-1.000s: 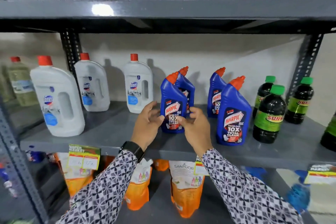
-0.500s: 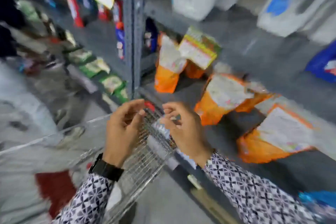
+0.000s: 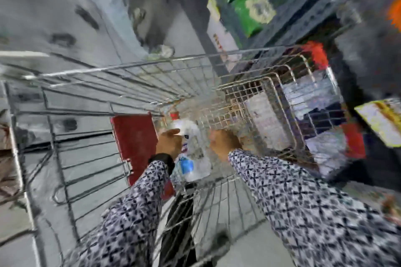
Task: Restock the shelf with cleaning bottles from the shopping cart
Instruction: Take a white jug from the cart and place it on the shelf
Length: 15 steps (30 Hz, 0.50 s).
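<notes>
The view is blurred and looks down into the wire shopping cart (image 3: pixel 130 67). A white cleaning bottle (image 3: pixel 196 147) with a red cap and a blue label lies in the cart's basket. My left hand (image 3: pixel 168 143) is against the bottle's left side, thumb over its upper part. My right hand (image 3: pixel 223 143) is curled just right of the bottle, at about the same depth. The blur hides whether either hand has closed on the bottle. The shelf (image 3: pixel 368 28) rises at the right edge.
A red flap (image 3: pixel 134 136) hangs inside the cart to the left of my hands. Green packets (image 3: pixel 249 6) sit on a low shelf ahead, and a yellow price tag (image 3: pixel 382 121) sticks out at the right. Grey floor lies to the left.
My view swung from the blue bottle on the shelf down to the cart. Both hands left that bottle and dropped into the basket beside the white bottle.
</notes>
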{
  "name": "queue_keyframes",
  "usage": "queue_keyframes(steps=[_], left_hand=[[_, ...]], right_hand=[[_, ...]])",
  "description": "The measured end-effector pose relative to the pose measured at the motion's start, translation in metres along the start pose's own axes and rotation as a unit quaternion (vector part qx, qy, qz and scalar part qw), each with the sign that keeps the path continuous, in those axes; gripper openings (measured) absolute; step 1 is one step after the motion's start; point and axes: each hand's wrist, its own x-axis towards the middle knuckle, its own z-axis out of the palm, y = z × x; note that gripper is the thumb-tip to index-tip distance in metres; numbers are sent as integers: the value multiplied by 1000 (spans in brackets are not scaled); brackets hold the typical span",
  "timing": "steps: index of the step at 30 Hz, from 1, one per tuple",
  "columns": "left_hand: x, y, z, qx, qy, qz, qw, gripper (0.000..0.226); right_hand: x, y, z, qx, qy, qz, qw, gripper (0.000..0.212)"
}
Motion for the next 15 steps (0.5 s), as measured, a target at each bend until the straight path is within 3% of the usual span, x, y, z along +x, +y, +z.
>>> queue_keyframes(steps=[2, 5, 12, 15], left_hand=[[19, -12, 11, -49, -45, -80, 995, 26], [43, -30, 19, 21, -73, -97, 992, 42], [55, -51, 29, 198, -44, -36, 979, 36], [45, -49, 29, 165, -24, -64, 984, 36]], right_hand=[[23, -5, 20, 1, -7, 28, 1000, 35], [50, -12, 49, -4, 1, 53, 999, 29], [65, -19, 74, 42, 67, 109, 991, 20], [55, -22, 59, 55, 94, 125, 986, 26]])
